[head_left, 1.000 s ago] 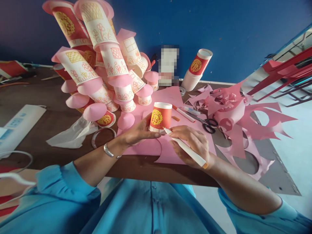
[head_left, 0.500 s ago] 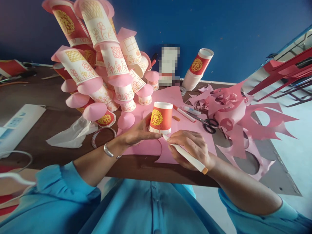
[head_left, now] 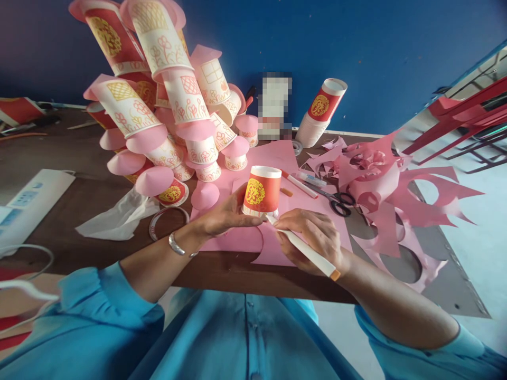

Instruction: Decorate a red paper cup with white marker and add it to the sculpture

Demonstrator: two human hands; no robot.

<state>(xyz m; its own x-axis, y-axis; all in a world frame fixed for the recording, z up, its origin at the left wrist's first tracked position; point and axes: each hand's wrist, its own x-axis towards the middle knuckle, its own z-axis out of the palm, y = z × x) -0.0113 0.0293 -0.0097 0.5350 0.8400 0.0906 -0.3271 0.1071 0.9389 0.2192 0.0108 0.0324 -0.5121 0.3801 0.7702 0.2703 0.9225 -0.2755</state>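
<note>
Red cup [head_left: 268, 196] was over pink paper [head_left: 237, 240], person's left hand [head_left: 224, 216] holding its side. Right hand [head_left: 315, 232] gripped a marker [head_left: 311, 254], tip close to the cup's base. Scissors [head_left: 336, 199] lay right of the cup.

This looks like a craft workspace: decorated paper-cup towers [head_left: 184, 97] at ten o'clock, scissors [head_left: 331, 197] and pink paper offcuts [head_left: 372, 184] at three o'clock.

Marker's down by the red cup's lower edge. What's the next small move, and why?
Probably one short stroke on the pale lower band of the red cup: faint lines show there, the left hand holds the cup, and the right hand has the marker tip close by, though contact is hard to tell.
</note>
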